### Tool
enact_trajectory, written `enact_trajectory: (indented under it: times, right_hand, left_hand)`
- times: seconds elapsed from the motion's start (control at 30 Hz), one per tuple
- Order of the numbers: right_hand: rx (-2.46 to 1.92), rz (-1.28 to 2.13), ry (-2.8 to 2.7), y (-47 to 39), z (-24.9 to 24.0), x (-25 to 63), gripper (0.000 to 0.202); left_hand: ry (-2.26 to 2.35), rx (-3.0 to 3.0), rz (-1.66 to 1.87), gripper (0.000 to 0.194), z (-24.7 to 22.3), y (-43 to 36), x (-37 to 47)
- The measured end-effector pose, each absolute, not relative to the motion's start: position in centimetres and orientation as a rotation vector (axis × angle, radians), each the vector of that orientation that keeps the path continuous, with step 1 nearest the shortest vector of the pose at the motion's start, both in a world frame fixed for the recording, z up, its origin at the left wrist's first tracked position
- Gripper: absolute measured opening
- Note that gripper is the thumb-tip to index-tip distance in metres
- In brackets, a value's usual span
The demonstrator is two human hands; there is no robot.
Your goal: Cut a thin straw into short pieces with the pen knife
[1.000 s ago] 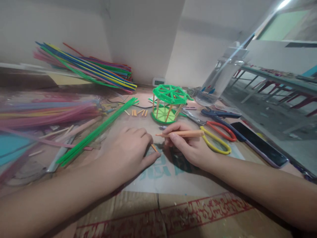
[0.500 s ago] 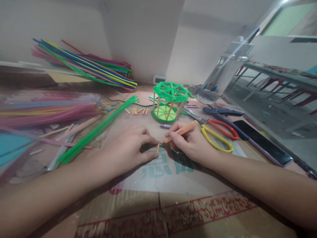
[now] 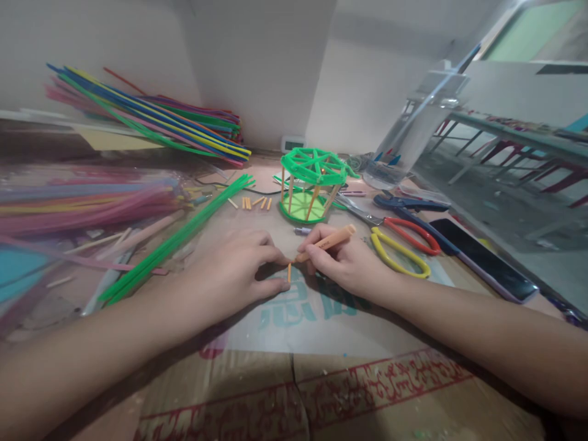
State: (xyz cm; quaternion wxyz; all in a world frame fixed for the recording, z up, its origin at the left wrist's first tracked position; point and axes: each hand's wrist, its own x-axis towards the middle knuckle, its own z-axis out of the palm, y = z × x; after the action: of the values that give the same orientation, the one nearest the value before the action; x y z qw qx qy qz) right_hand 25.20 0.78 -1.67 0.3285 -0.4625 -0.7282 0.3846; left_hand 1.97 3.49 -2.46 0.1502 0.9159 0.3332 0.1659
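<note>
Between thumb and forefinger, my left hand [image 3: 245,266] pinches a short orange stick [image 3: 289,273] by its two ends. An orange marker [image 3: 327,243] is gripped in my right hand [image 3: 346,260], its tip at the upper end of that stick. Both hands rest over a white sheet [image 3: 275,340] with teal lettering. Beyond them stands a round green frame [image 3: 315,168] made of fuzzy stems, its top held up by thin wooden posts over a light green base. Several short orange sticks [image 3: 248,203] lie left of the frame.
Green pipe cleaners [image 3: 174,245] lie left of my left hand, near bagged coloured stems [image 3: 92,202]. At right are scissors [image 3: 411,236] with red and yellow handles, blue-handled pliers [image 3: 413,202], a phone [image 3: 484,260] and a clear plastic bottle [image 3: 390,165]. More stems [image 3: 160,122] are stacked behind.
The marker tip stays at the stick's upper end, with the marker tilted slightly differently. The whole view has shifted a little; both hands keep their holds.
</note>
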Motion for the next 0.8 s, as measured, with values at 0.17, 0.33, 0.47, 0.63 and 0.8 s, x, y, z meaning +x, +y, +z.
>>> enact_trajectory:
  times: [0.17,0.33,0.47,0.63,0.8]
  right_hand:
    - [-1.210,1.018,-1.901,0.8,-1.7,25.2,0.014]
    - [-1.200,1.024,-1.858,0.8,-1.5,25.1,0.013]
    - [-1.232,1.029,-1.733,0.7,-1.4,25.0,0.018]
    - [-1.200,1.107,-1.708,1.0,-2.0,24.8,0.022]
    - [-1.204,1.103,-1.745,1.1,-2.2,24.9,0.018]
  left_hand:
    - [0.985,2.608,0.439,0.021,-2.4,3.6,2.0]
    - [1.028,2.576,0.425,0.024,-2.2,3.3,2.3]
    - [1.144,2.628,0.429,0.015,-1.7,4.0,2.0]
    - [1.427,2.705,0.448,0.023,-1.1,6.8,1.0]
    - [1.455,2.764,0.402,0.030,-1.3,8.3,0.4]
